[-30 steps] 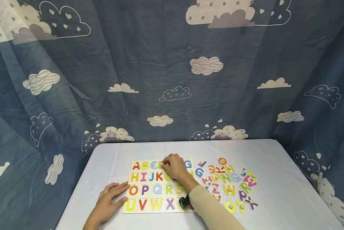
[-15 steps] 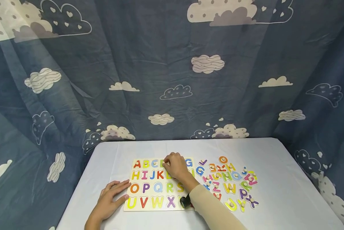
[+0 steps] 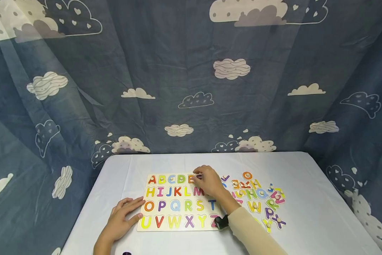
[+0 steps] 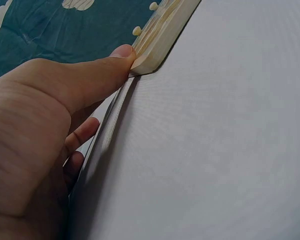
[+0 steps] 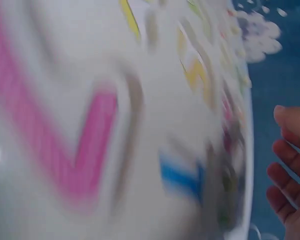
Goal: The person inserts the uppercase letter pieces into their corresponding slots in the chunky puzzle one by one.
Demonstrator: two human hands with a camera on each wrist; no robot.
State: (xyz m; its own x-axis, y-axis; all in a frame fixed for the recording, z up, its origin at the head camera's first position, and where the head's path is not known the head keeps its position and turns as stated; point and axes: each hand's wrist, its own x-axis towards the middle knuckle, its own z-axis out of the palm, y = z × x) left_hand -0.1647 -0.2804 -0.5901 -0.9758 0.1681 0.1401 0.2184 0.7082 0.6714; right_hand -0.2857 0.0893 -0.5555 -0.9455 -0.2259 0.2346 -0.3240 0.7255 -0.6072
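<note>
A pale wooden alphabet board [image 3: 166, 227] with coloured letters lies on the white table. Small knobs stand on the A [image 3: 151, 180], B, C and D [image 3: 181, 179] in its top row. My left hand [image 3: 121, 220] rests at the board's left side, fingers extended; in the left wrist view its thumb [image 4: 122, 52] touches the board's corner. Over the right part of the top row, my right hand [image 3: 210, 181] covers the letters past the E. Its fingers [image 5: 285, 187] look loosely bent with nothing between them in the right wrist view, where the board is blurred.
Several loose knobbed letters lie right of the board, among them an orange O [image 3: 247, 175], a yellow W [image 3: 254, 206] and a purple X [image 3: 278, 221]. A cloud-print curtain [image 3: 165, 71] hangs behind the table. A small dark object [image 3: 126, 253] shows at the bottom edge.
My right hand has left the green D and moved right along the top row, uncovering the D with its knob. The left hand has stayed at the board's side.
</note>
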